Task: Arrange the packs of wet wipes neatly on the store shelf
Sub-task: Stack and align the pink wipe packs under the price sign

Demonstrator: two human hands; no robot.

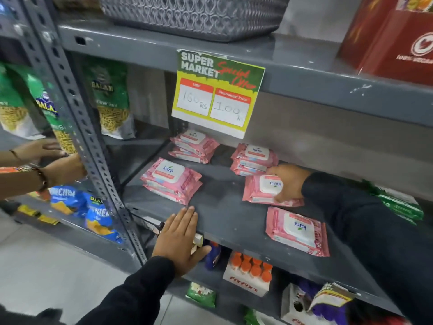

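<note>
Pink packs of wet wipes lie on the grey middle shelf point(225, 214). A stack point(172, 180) sits at the front left, another stack point(195, 146) behind it, and a third stack point(254, 159) at the back right. My right hand point(287, 182) grips a pack point(262, 190) in front of that third stack, its label turned upside down. A single pack point(297, 231) lies upside down near the front edge. My left hand point(179, 240) rests flat and open on the shelf's front edge, holding nothing.
A special-offer price sign point(216, 90) hangs from the shelf above. Another person's hands point(58, 160) work at the snack bags point(110, 102) in the rack to the left. Green packs point(400, 205) lie at the right. A carton of bottles point(249, 273) stands on the shelf below.
</note>
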